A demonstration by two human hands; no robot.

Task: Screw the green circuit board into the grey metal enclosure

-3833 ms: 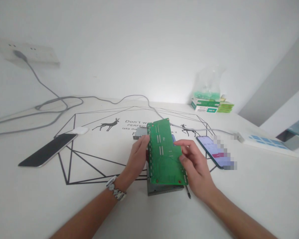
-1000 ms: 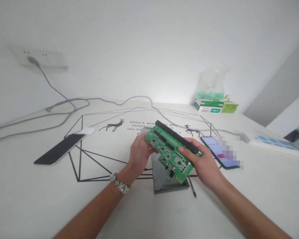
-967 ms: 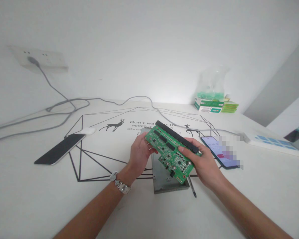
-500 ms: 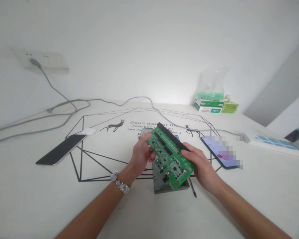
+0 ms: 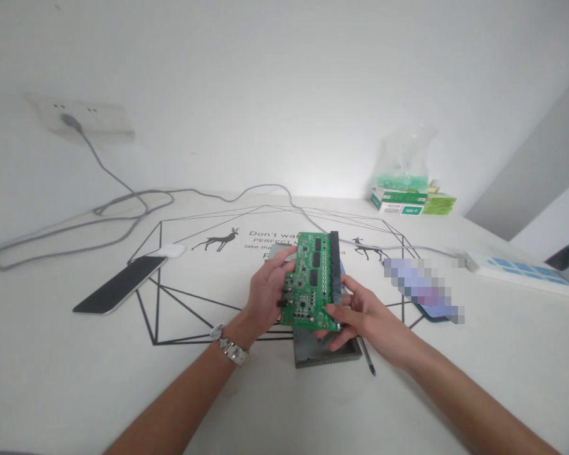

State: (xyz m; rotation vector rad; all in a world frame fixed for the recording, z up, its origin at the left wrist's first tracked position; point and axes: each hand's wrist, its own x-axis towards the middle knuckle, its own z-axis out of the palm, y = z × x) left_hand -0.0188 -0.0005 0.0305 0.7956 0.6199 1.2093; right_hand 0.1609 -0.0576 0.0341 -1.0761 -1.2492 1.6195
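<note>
Between my two hands a green circuit board [image 5: 308,278] is held up, its black row of connectors [image 5: 335,268] facing right. My left hand [image 5: 269,287] grips the board's left edge, the fingers partly hidden behind it. With the thumb on top near the lower right corner, my right hand [image 5: 367,319] holds the other side, its fingers underneath. Below the board lies a grey metal case [image 5: 325,355], mostly covered by board and hands. A screwdriver [image 5: 367,357] rests against the case's right side, its upper part hidden behind my right hand.
A phone [image 5: 422,291] lies to the right, a dark keyboard [image 5: 118,287] and white mouse [image 5: 171,250] to the left. Along the back runs a grey cable [image 5: 208,192] to a power strip [image 5: 521,272]. Boxes [image 5: 403,201] under a plastic bag [image 5: 403,158] stand by the wall.
The circuit board has turned from slanted to nearly upright in view, its connector row now on the right. My right hand has shifted slightly down and left along its edge.
</note>
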